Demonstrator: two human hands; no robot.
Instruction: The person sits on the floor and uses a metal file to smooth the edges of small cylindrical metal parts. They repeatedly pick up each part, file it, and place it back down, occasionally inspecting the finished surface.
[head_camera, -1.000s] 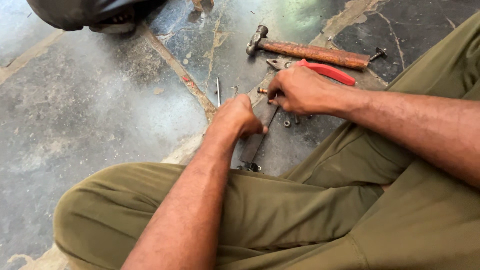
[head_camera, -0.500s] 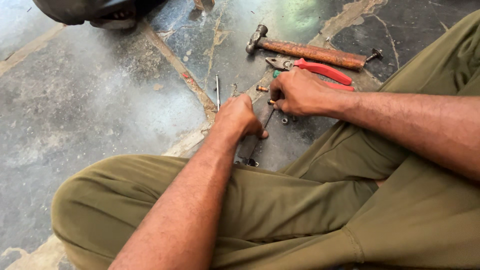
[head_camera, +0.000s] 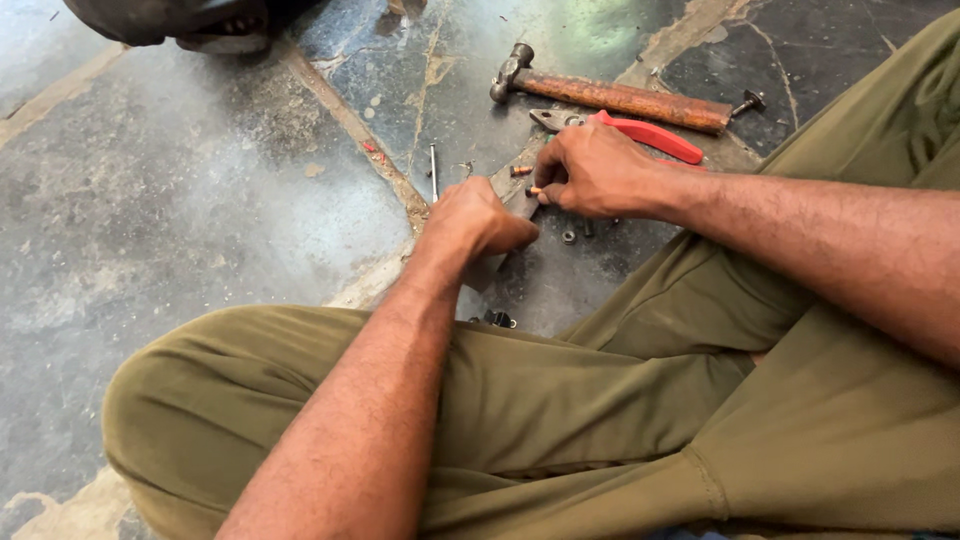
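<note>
Presently a flat metal strip (head_camera: 500, 250) is gripped by the closed left hand (head_camera: 478, 222) while a small bolt (head_camera: 534, 190) is pinched by the right hand (head_camera: 592, 170), fitting apparently underway and careful alignment needed.

Informal floor-level repair workshop: bare, stained stone-slab floor (head_camera: 180, 230) with rough cement joints serves as work surface, person sitting cross-legged on it. Rusty hammer (head_camera: 610, 95), red-handled pliers (head_camera: 640, 132), long nail (head_camera: 433, 170), small nuts (head_camera: 569, 237) and bolts scattered loose on the ground, dark rubber object (head_camera: 160, 18) at the top edge
</note>
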